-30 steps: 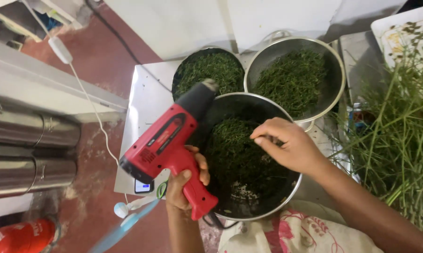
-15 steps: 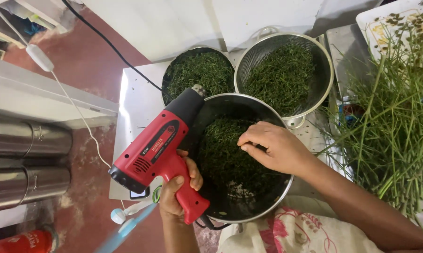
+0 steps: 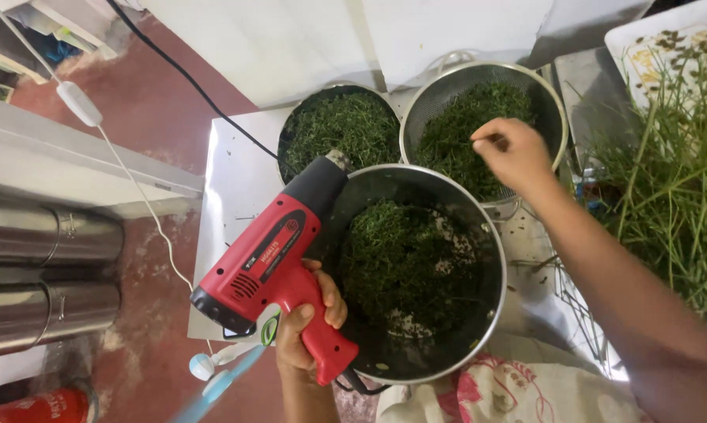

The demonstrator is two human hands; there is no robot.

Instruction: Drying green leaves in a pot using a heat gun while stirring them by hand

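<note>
The red plastic heat gun with a black nozzle point(image 3: 279, 258) is clasped by its handle in the left hand point(image 3: 306, 329), whose grip is closed around it, nozzle over the wide dark metal pan of chopped green herbs point(image 3: 416, 270) on the white tabletop point(image 3: 228, 204). The right hand point(image 3: 514, 153), fingertips pinched together, hovers over the steel mesh strainer of greens point(image 3: 479, 125); whether it pinches any herb cannot be told.

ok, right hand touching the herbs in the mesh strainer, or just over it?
Cannot tell. In the head view the right hand overlaps the chopped herbs in the strainer, fingertips pinched, but looking straight down shows neither contact nor a gap.
</note>
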